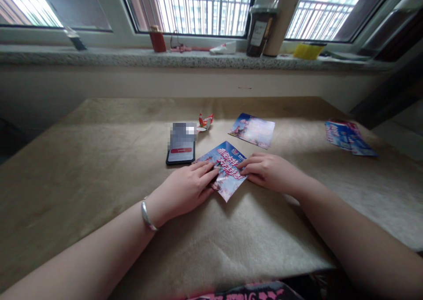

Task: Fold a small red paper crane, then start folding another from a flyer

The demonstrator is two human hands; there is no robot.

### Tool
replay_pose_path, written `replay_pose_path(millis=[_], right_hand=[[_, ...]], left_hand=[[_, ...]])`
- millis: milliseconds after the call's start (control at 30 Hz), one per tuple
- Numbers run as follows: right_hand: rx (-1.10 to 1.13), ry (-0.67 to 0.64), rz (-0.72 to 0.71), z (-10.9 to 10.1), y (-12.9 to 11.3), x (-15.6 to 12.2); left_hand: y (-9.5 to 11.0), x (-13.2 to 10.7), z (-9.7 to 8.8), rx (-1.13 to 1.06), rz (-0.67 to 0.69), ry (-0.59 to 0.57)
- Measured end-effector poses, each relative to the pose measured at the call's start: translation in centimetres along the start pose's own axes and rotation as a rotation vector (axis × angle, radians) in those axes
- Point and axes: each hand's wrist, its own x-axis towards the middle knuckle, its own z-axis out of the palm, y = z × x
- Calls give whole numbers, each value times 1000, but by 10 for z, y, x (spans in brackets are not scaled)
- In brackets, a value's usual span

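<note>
A blue and pink printed paper (227,164) lies turned like a diamond on the beige cloth-covered table (99,168). My left hand (187,190) lies flat on its left corner with fingers stretched out, a silver bangle on the wrist. From the right, my right hand (269,171) presses its fingertips down on the paper's right edge. Neither hand lifts the paper.
A phone (181,146) lies just left of the paper, with a small folded red and white paper piece (205,121) behind it. Another printed sheet (254,130) lies beyond, and more sheets (346,137) at far right. The windowsill (132,58) holds a dark jar (259,33) and a red cup (157,40).
</note>
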Motion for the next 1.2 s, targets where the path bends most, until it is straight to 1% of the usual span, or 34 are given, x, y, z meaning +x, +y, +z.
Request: replay_pose_path(millis=[267, 400, 600, 667, 833, 1067, 1200], right_hand=[[-23, -27, 56, -3, 1, -2], [-54, -26, 85, -4, 1, -2], [-59, -12, 139, -5, 5, -4], [-75, -10, 151, -5, 6, -4], [-60, 2, 221, -4, 9, -5], [114, 59, 402, 3, 13, -2], [187, 94, 508, 7, 12, 2]], left_hand=[[2, 2, 0, -49, -37, 59], [2, 2, -1, -84, -52, 63], [2, 0, 0, -144, -163, 100], [1, -1, 1, -164, -176, 108], [0, -3, 3, -171, -159, 95], [2, -4, 2, -210, -103, 166], [1, -5, 5, -141, -50, 143]])
